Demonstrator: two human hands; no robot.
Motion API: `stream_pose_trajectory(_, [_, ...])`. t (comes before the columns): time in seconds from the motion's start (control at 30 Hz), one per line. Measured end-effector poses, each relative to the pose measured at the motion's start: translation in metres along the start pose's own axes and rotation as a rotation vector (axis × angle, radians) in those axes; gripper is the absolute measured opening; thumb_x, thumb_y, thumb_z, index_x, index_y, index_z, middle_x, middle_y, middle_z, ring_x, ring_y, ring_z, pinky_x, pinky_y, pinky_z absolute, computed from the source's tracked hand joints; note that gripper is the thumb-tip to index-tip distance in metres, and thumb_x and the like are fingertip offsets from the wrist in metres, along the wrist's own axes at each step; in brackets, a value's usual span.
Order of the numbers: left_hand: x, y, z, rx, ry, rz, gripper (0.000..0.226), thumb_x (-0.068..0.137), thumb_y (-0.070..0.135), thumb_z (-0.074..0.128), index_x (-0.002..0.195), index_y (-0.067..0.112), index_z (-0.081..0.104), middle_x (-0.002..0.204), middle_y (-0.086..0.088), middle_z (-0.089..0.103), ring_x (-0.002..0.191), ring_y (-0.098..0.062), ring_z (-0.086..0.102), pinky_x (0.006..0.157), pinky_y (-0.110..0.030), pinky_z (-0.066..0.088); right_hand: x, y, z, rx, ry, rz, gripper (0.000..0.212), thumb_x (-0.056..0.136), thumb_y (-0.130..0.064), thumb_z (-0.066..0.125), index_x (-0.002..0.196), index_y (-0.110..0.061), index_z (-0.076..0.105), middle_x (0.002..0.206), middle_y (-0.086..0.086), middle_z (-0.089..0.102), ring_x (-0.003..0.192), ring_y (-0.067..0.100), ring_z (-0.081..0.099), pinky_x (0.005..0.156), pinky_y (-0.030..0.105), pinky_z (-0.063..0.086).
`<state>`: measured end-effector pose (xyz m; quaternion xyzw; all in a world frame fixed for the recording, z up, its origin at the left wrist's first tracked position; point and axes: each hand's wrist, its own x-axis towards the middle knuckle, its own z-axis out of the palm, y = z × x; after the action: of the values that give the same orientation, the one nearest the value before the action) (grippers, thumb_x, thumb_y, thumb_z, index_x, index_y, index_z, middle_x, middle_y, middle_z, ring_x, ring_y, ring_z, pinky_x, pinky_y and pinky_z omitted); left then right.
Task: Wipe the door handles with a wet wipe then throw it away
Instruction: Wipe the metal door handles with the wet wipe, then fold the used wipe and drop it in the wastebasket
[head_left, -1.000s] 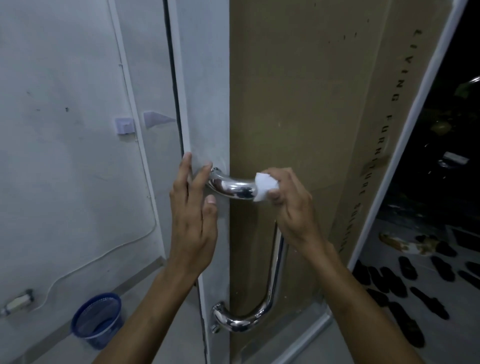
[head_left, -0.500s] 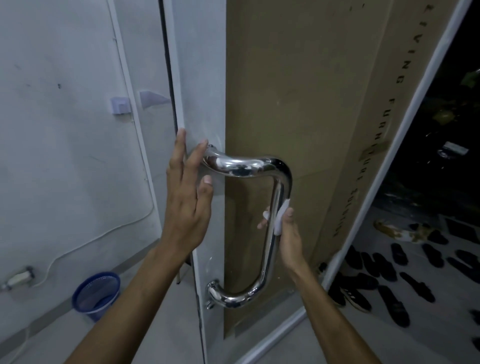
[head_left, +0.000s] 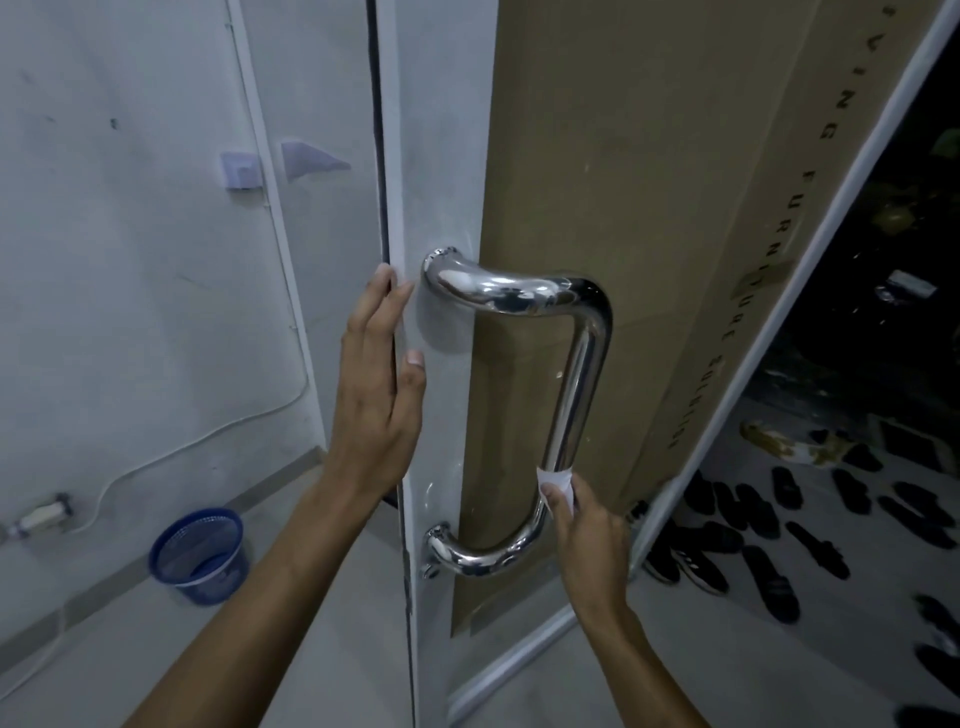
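A shiny chrome pull handle is fixed to the white edge of an open door. My right hand grips a white wet wipe wrapped round the lower part of the handle's upright bar, just above the bottom bend. My left hand lies flat with straight fingers against the door's edge, left of the handle's upper mount. A blue mesh waste basket stands on the floor by the wall at lower left.
Brown cardboard covers the door's glass behind the handle. A white wall with a thin cable and a small hook is at left. Several dark shoes and sandals lie on the floor at right, beyond the door frame.
My right hand slid the wipe from the handle's upper bend down the upright bar to near the bottom bend. My left hand stayed flat on the door edge.
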<state>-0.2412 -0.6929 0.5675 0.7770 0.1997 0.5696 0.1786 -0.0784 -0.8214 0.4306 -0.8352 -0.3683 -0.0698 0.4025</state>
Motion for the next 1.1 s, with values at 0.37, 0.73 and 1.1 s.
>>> stream_pose_trajectory(0.37, [-0.032, -0.032, -0.024, -0.07, -0.099, -0.09, 0.042, 0.099, 0.026, 0.033, 0.135, 0.009, 0.047, 0.143, -0.005, 0.044, 0.134, -0.015, 0.039, 0.111, -0.043, 0.036, -0.007, -0.001, -0.007, -0.275, -0.279, 0.127, 0.035, 0.098, -0.041, 0.052, 0.07, -0.02, 0.056, 0.076, 0.007, 0.067, 0.074, 0.025, 0.063, 0.052, 0.029, 0.036])
stream_pose_trajectory(0.73, [-0.051, -0.083, -0.091, -0.022, -0.149, -0.17, 0.033, 0.098, 0.021, 0.035, 0.102, 0.011, 0.067, 0.113, 0.003, 0.06, 0.108, 0.005, 0.052, 0.093, -0.007, 0.037, -0.022, -0.104, -0.013, 0.414, -0.812, 0.07, 0.02, 0.097, -0.028, 0.058, 0.094, -0.013, 0.072, 0.081, 0.005, 0.074, 0.071, 0.015, 0.069, 0.064, 0.025, 0.048])
stream_pose_trajectory(1.1, [-0.08, -0.142, -0.173, -0.074, -0.478, -0.473, 0.02, 0.099, 0.027, 0.047, 0.102, 0.032, 0.067, 0.105, 0.014, 0.067, 0.101, -0.002, 0.061, 0.091, -0.026, 0.051, -0.071, -0.204, 0.076, 0.575, -1.082, -0.081, 0.017, 0.099, -0.022, 0.054, 0.115, -0.018, 0.06, 0.103, 0.001, 0.075, 0.092, 0.015, 0.072, 0.091, 0.043, 0.056])
